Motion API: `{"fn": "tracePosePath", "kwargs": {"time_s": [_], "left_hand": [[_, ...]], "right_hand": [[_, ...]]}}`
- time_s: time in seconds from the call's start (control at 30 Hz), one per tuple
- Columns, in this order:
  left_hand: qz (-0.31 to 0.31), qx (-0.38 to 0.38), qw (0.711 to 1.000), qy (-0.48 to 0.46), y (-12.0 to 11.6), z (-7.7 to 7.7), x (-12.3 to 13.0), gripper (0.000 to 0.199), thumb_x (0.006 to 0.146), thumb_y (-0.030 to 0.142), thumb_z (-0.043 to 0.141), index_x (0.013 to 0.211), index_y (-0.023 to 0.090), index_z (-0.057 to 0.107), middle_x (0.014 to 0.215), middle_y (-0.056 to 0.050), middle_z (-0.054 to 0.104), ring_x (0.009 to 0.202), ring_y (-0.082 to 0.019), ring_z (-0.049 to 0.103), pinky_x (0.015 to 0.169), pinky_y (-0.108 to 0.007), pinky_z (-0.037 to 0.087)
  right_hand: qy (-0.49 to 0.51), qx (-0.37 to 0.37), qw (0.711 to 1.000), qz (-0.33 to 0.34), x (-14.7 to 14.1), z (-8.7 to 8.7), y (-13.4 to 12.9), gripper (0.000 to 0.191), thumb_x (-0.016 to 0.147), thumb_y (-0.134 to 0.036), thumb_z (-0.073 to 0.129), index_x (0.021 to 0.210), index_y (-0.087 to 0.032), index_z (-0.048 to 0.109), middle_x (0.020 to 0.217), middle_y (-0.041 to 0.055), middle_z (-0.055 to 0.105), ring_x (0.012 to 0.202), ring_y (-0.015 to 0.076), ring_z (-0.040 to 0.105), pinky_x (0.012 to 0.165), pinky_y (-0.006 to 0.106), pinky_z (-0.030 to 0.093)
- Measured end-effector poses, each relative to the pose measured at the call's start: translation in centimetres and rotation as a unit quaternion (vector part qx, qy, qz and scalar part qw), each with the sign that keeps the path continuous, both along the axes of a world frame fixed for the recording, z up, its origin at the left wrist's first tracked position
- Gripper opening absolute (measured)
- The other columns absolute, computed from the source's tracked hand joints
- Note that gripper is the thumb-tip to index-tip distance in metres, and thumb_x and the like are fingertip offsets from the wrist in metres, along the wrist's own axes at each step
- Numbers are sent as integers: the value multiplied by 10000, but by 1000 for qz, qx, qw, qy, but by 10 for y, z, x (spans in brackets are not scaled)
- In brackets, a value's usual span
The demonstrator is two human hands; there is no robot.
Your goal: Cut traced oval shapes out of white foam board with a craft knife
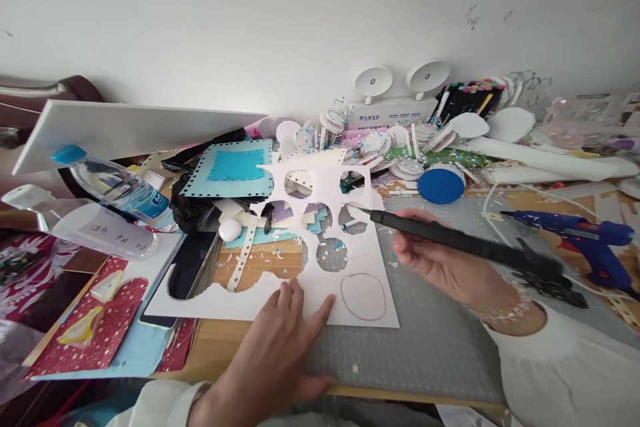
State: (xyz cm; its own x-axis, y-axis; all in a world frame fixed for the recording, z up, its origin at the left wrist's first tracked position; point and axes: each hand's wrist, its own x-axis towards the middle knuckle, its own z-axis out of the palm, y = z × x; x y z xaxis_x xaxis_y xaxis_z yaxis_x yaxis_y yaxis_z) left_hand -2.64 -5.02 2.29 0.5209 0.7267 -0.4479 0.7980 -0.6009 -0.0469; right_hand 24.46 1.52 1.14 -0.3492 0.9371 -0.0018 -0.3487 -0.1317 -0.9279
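Observation:
A white foam board sheet with several ragged round holes lies across the table and the grey cutting mat. A circle is drawn in its lower right corner. My left hand rests on the sheet's near edge, fingers spread and holding nothing. My right hand grips a long black pen-shaped tool with a slim, pale tip. That tip points left, over a hole in the sheet's right part; I cannot tell whether it touches the board. The tool's back end is blurred.
A blue glue gun lies at the right, near a white cord. At the left are a water bottle and a clear bottle. A blue disc, white rounds and a marker set crowd the back.

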Motion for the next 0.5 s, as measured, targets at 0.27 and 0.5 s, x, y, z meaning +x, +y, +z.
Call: {"fn": "tracePosePath", "kwargs": {"time_s": [0.27,0.5], "left_hand": [[-121,65,988,-64,-5,-6,25,1081,669,727,677,1311,-129,523,1360,-447,451,1254,-526,513,940,-552,530],[-30,213,976,14,-17,-35,82,433,813,124,640,1244,84,621,1108,-339,681,1011,-479,685,721,-576,593]], "right_hand": [[-37,21,999,26,-6,-30,5,315,918,-462,592,1180,-289,573,698,-24,580,650,139,522,620,268,431],[-66,-8,997,28,-4,-39,8,343,886,-365,631,1213,-283,568,762,-17,599,693,132,542,639,266,447]]}}
